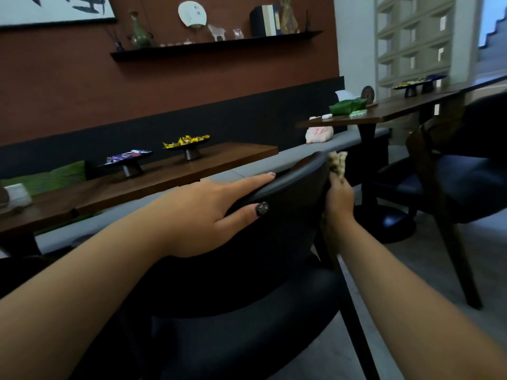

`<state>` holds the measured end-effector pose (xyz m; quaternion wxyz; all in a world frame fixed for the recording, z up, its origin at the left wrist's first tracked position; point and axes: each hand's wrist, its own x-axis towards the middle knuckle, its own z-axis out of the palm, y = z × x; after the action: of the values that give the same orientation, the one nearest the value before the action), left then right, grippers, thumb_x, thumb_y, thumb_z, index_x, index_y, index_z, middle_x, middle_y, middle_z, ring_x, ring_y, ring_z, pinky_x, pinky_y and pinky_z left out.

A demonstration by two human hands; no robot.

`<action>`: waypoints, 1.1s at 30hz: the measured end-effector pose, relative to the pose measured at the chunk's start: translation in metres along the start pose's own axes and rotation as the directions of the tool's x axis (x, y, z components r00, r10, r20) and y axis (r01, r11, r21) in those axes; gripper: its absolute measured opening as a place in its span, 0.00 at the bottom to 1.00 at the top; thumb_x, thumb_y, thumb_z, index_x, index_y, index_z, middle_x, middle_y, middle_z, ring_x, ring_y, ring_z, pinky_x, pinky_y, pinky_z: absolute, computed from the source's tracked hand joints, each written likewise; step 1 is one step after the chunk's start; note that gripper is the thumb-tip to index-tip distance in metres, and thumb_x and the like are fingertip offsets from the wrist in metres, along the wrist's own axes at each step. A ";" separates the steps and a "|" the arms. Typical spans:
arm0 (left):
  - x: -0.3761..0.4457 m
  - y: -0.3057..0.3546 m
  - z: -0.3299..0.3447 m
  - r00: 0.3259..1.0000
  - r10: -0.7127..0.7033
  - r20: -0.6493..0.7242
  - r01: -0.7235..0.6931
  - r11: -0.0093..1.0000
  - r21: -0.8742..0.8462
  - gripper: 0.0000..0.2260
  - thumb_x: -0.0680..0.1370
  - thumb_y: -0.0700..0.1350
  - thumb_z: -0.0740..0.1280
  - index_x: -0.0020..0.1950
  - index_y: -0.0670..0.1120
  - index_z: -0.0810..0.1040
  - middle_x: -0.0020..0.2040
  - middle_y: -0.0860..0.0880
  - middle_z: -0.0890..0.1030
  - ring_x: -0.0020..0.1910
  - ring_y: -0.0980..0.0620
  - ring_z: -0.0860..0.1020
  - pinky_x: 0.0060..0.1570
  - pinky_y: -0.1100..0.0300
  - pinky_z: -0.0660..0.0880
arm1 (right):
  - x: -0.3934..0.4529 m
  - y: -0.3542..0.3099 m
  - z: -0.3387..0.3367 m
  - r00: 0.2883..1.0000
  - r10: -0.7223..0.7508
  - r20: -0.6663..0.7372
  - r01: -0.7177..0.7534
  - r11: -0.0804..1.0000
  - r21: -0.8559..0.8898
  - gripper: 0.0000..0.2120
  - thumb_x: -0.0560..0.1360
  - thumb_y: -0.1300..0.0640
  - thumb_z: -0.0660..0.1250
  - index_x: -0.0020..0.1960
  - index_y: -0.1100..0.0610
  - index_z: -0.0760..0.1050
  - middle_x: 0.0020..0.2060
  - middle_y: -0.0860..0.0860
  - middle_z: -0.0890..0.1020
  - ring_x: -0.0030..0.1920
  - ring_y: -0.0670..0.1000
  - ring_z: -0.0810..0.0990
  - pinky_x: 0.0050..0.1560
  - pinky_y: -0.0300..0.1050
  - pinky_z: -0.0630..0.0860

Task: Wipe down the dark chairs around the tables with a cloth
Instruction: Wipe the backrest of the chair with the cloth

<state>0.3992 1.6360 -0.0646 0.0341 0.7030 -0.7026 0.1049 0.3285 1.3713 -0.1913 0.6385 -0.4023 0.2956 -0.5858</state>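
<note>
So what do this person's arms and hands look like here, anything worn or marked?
Both forearms are bare, no sleeves, watch or bracelet in view. The left hand has a dark-painted thumbnail with a pale pattern and a pinkish polished fingertip nail. The right hand shows no rings; its nails are hidden.

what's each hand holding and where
Right hand grips the cloth by its lower end. Left hand holds nothing, resting flat on the chair back.

**Head-worn camera looks down over a chair back**

A single wide-angle view from the person's head faces forward and down, close over the dark chair (274, 242), both forearms reaching in from the bottom edge. Farther off, a worktop (170, 171) and wall shelf (214, 46) tilt across frame.
</note>
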 end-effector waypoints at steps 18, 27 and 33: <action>-0.002 0.003 0.002 0.998 -0.047 -0.035 0.050 0.996 0.070 0.29 0.73 0.69 0.42 0.74 0.70 0.47 0.65 0.58 0.75 0.43 0.64 0.66 0.47 0.60 0.66 | -0.003 0.026 -0.011 0.991 0.130 0.024 -0.132 0.990 0.058 0.09 0.78 0.56 0.60 0.52 0.56 0.78 0.51 0.58 0.81 0.56 0.61 0.79 0.57 0.54 0.75; -0.002 0.005 0.005 0.996 -0.026 -0.082 0.035 0.994 0.108 0.25 0.77 0.67 0.43 0.75 0.69 0.48 0.66 0.57 0.75 0.50 0.58 0.73 0.47 0.59 0.66 | -0.014 -0.029 0.003 0.970 -0.232 0.069 0.234 0.972 -0.010 0.15 0.79 0.58 0.57 0.62 0.57 0.76 0.53 0.54 0.81 0.53 0.50 0.78 0.56 0.47 0.72; -0.003 0.007 0.004 0.996 -0.038 -0.081 0.047 0.992 0.119 0.25 0.77 0.64 0.47 0.76 0.68 0.50 0.66 0.55 0.75 0.52 0.53 0.76 0.47 0.57 0.68 | -0.018 0.013 -0.004 0.999 -0.013 -0.033 0.011 0.998 -0.064 0.17 0.73 0.64 0.54 0.55 0.54 0.77 0.49 0.54 0.80 0.53 0.57 0.77 0.57 0.51 0.73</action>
<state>0.3927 1.6386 -0.0699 0.0213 0.7140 -0.6778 0.1741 0.3293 1.3878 -0.2067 0.6167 -0.4147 0.3224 -0.5863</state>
